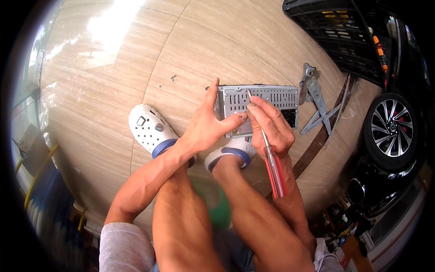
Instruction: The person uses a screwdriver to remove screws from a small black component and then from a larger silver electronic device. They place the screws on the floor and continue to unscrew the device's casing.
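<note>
A flat silver metal case [283, 96], with rows of slots and a black patch near its right end, is in front of me over my right foot. My left hand [210, 119] holds its left end, index finger along the edge and thumb on the top face. In my right hand [272, 129] is a screwdriver; its thin shaft passes under my fingers, and the clear red handle [276, 174] points back toward me. The screwdriver's tip is at the top face, close to the far edge. Whether it sits in a screw I cannot tell.
Small screws [172, 78] lie on the tiled floor at the far left. Right of the case are a metal scissor-like bracket [318, 97] and a long dark strip [322, 134]. Beyond stand a black plastic crate [337, 38] and a car wheel [393, 129]. White clogs [147, 127] are on my feet.
</note>
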Motion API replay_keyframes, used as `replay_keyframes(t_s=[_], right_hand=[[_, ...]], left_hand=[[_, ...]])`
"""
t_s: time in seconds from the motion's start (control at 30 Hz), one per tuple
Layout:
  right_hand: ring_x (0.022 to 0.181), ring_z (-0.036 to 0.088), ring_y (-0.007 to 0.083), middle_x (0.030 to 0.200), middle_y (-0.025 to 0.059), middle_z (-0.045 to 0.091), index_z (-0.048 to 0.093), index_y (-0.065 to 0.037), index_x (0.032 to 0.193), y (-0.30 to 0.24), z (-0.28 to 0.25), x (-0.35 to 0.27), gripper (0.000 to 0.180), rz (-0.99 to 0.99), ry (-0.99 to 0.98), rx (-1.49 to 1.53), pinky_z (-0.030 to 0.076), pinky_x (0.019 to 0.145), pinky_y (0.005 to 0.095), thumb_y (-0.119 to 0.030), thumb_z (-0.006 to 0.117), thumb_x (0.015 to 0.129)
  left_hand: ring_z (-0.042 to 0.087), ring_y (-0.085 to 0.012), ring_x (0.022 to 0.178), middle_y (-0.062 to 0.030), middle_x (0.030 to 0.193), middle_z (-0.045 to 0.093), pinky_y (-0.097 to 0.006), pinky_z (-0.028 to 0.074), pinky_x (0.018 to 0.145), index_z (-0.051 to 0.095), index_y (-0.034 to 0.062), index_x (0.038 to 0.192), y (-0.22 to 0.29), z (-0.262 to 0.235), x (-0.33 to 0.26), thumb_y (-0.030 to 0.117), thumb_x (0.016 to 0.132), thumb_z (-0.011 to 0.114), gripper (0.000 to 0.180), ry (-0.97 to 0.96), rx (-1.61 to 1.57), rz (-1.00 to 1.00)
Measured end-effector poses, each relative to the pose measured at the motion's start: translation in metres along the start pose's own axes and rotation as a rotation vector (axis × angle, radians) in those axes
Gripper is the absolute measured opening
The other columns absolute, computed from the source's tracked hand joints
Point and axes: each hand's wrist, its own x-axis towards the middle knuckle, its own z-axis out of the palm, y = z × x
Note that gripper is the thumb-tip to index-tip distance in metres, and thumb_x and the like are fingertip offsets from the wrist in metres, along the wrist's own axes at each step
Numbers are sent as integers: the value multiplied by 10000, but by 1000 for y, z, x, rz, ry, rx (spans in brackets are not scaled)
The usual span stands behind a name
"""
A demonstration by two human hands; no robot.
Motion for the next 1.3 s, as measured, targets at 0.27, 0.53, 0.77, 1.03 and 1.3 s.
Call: replay_keyframes(t_s=[0.27, 0.53, 0.77, 1.03, 1.3], right_hand=[[920, 740, 316, 1083, 192, 722, 731, 40, 1037, -33, -14, -10, 250, -17, 83, -50, 606, 772, 369, 113, 717, 799], [934, 735, 339, 1073, 194, 719, 720, 53, 1020, 2, 0, -7, 259, -38, 9, -64, 611, 798, 391, 128, 699, 774], [919, 729, 328, 1078, 186, 720, 715, 57, 1031, -17, -19, -3, 246, -6, 85, -93, 603, 794, 397, 124, 709, 794], [704, 671, 215, 857, 126, 695, 689, 13, 1110, -34, -88, -6, 193, 205, -340, -40, 503, 606, 313, -144, 635, 1011], [525, 536, 98, 594, 44, 545, 558, 26, 1419, -70, -114, -45, 401, 807, -537, 113, 438, 521, 297, -157, 503, 1067]], left_hand=[[404, -420, 1441, -366, 1520, 387, -424, 355, 1179, 141, -117, 1569, 6, 1, -1, 416, 775, 786, 1154, -9, 106, 28], [417, -422, 1431, -371, 1513, 391, -423, 363, 1171, 146, -126, 1565, 0, 2, 1, 389, 765, 783, 1145, 4, 129, 42], [408, -432, 1434, -382, 1508, 385, -425, 354, 1176, 160, -143, 1553, 9, 2, -2, 422, 757, 802, 1168, -5, 137, 62], [400, -440, 1437, -389, 1516, 368, -428, 345, 1182, 166, -157, 1544, 7, -1, -2, 454, 745, 803, 1191, 5, 178, 26], [467, -372, 1401, -328, 1467, 478, -401, 365, 1160, 120, -124, 1573, 2, -1, -1, 466, 772, 776, 1192, 32, 328, 86]])
